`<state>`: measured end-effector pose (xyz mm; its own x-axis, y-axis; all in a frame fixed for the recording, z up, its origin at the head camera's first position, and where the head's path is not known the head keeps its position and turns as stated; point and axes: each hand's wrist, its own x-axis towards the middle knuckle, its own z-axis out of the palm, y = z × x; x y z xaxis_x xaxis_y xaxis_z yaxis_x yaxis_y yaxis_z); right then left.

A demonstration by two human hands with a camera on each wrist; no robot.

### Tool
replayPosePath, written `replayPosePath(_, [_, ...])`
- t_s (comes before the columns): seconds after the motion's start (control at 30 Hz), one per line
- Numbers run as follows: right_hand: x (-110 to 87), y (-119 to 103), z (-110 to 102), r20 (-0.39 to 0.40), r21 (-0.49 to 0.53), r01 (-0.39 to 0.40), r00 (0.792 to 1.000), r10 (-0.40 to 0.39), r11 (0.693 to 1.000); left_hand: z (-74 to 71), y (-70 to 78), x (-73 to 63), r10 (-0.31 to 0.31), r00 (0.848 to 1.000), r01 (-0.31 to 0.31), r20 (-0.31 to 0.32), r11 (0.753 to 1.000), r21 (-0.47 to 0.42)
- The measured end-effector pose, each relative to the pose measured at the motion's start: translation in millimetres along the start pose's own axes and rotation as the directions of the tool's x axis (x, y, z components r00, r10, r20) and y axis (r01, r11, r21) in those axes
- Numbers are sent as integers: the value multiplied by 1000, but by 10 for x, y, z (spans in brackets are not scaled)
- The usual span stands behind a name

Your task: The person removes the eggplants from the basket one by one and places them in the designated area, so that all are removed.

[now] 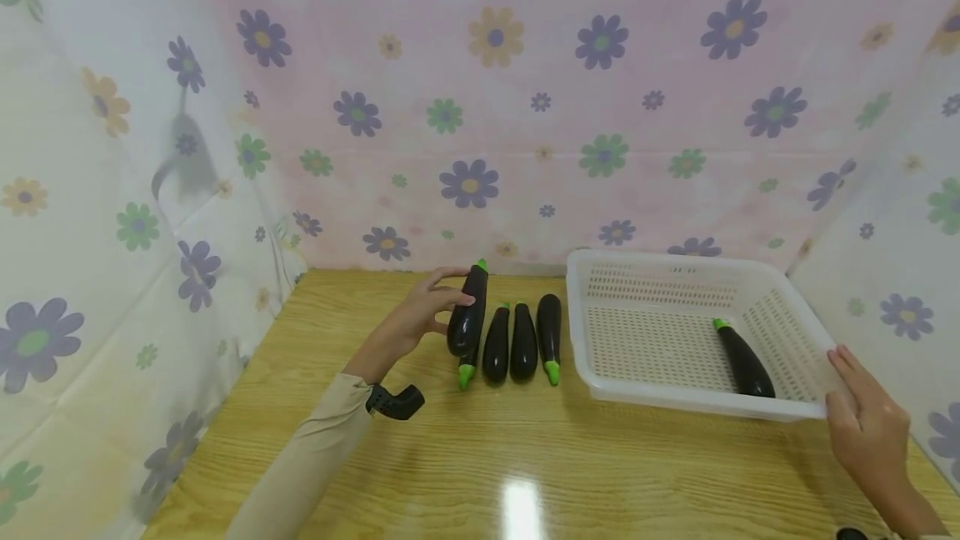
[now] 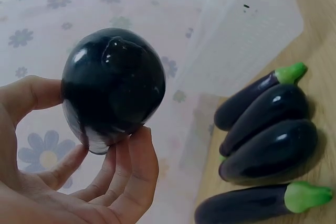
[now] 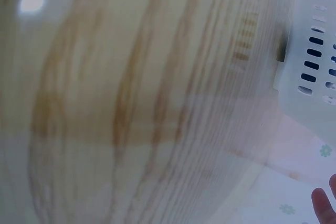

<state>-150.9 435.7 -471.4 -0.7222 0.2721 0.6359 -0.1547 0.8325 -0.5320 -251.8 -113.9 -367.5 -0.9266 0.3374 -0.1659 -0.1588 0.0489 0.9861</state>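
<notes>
My left hand [image 1: 412,315] holds a dark purple eggplant [image 1: 468,315] above the table, green stem pointing away. In the left wrist view, thumb and fingers are curled around this eggplant [image 2: 113,87], seen end-on. Below it lies another eggplant, mostly hidden in the head view except its green stem [image 1: 467,376]. More eggplants lie to its right, among them one [image 1: 550,327] with its stem toward me. At the right, my right hand [image 1: 870,423] grips the right end of a white plastic basket [image 1: 675,400]. A single eggplant [image 1: 746,365] lies inside it.
The wooden table [image 1: 600,465] carries the row of eggplants just left of the basket. Flower-patterned cloth [image 1: 495,107] hangs behind the table and along both sides. A black wrist camera mount [image 1: 396,402] sticks out from the left wrist.
</notes>
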Motion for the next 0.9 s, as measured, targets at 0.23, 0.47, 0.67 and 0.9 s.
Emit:
replayPosePath(0.23, [-16,20,-14,5,16,17,1000,-17,1000,-91,-45,-23,-28,999,29,-25,1000,11])
replayPosePath(0.47, [6,25,-21,10,39,58,998,-58,998,-170,-95,-67,-23,999,25,-47,999,34])
replayPosePath(0.67, [2,16,-30,3,45,69,998,-69,997,-222,-179,-56,-43,997,48,-72,996,70])
replayPosePath(0.9, [-4,19,-32,17,30,50,999,-51,998,-270,-267,-45,-66,994,71,-84,995,67])
